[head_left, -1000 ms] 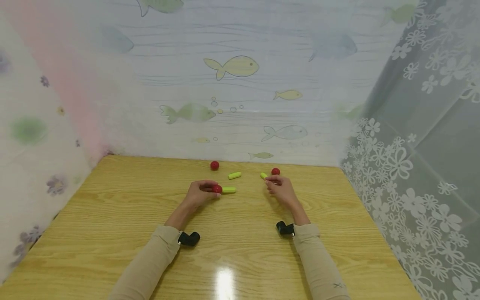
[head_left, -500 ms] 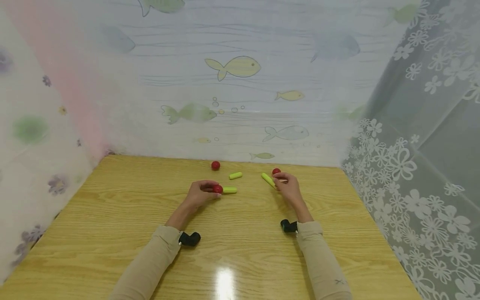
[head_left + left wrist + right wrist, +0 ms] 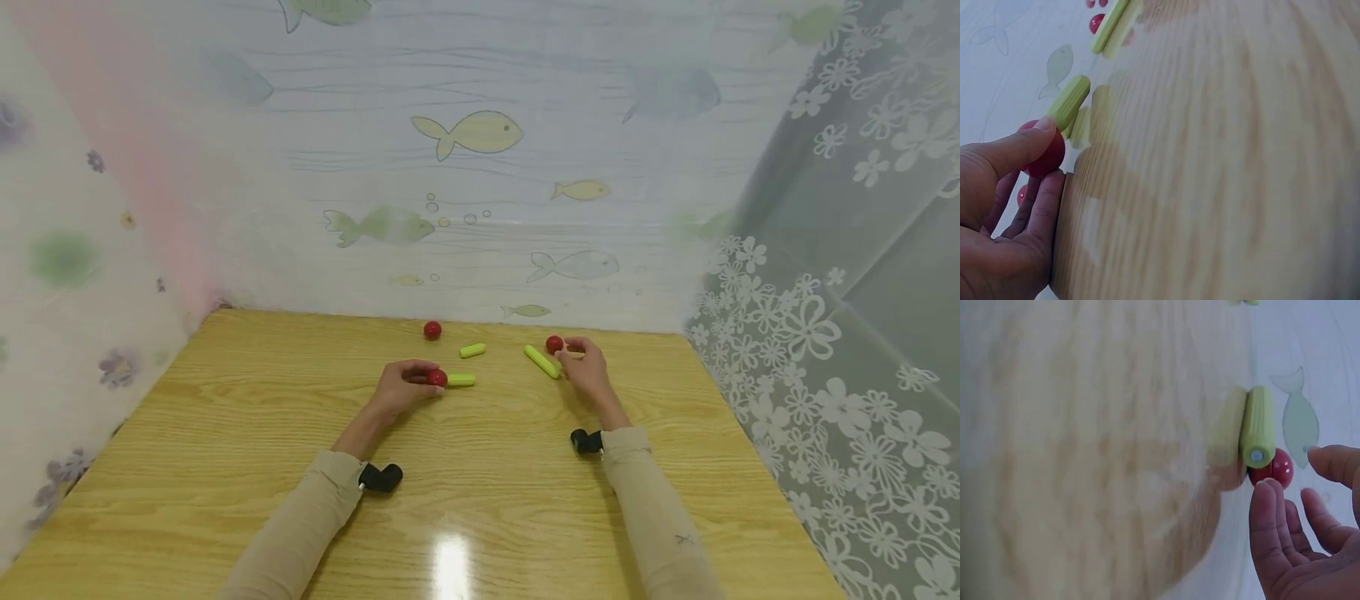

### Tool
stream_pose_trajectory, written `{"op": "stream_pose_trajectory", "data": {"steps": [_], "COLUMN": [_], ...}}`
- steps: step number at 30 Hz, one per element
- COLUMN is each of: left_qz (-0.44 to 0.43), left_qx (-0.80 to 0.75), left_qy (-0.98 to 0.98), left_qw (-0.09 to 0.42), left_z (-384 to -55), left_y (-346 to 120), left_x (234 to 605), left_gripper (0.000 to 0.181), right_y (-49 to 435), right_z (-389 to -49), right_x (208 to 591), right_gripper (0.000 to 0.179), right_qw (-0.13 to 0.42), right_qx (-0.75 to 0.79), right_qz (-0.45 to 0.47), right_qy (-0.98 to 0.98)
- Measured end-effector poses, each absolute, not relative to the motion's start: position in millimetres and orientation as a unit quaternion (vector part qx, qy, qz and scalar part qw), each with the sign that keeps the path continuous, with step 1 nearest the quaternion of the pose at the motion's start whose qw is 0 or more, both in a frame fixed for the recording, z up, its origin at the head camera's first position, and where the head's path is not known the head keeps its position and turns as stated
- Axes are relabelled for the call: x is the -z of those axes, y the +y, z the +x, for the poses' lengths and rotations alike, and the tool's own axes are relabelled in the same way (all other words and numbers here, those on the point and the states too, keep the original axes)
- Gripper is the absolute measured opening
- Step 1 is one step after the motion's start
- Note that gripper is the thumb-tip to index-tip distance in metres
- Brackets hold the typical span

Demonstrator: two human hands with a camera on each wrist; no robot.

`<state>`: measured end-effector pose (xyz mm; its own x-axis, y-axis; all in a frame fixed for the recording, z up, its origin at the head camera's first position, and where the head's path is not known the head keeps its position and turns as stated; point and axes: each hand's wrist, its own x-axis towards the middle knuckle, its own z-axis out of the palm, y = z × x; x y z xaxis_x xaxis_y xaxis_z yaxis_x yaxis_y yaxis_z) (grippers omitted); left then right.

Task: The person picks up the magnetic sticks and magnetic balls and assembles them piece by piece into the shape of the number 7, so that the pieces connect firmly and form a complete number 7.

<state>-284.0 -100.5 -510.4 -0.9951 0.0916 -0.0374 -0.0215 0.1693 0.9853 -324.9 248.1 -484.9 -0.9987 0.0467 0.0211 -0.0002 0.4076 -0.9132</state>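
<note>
Between the thumb and fingers of my left hand (image 3: 401,389) is a red ball (image 3: 1047,153). A ribbed yellow-green stick (image 3: 461,380) points right from that ball, its end against it. My right hand (image 3: 588,368) is beside a second red ball (image 3: 554,344), thumb spread from the fingers in the right wrist view, fingertips right at the ball. Just left of this hand another yellow-green stick (image 3: 542,362) lies slanted on the table. Its near end shows a round metallic disc (image 3: 1257,455) in the right wrist view.
Farther back on the wooden table (image 3: 480,492) are a third red ball (image 3: 432,331) and a shorter-looking yellow-green stick (image 3: 472,351). A curtain with printed fish (image 3: 480,133) hangs behind the table's far edge; flowered sheets hang at both sides.
My right hand has moved right, off the slanted stick's near end, to beside the right red ball. The whole stick now shows. My left hand keeps its hold on its ball.
</note>
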Motion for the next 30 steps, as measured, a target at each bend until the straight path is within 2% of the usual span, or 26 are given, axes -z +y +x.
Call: {"op": "stream_pose_trajectory", "data": {"steps": [13,22,30], "left_qz": [0.022,0.023,0.027], "left_qx": [-0.648,-0.645,-0.646], "left_qy": [0.760,0.762,0.762], "left_qw": [0.048,0.049,0.043], "left_z": [-285.1,-283.9,-283.0], "left_y": [-101.4,-101.1,-101.7], "left_x": [510.9,510.8,511.1], "left_gripper": [0.041,0.041,0.042], "right_y": [264.6,267.8,266.6], "right_z": [-343.7,-354.6,-355.8], "right_x": [489.6,491.4,490.6], "right_gripper": [0.063,0.064,0.055], "right_qw": [-0.044,-0.047,-0.042], "right_qx": [-0.477,-0.432,-0.406], "right_qz": [0.042,0.090,0.112], "right_qy": [-0.877,-0.896,-0.906]}}
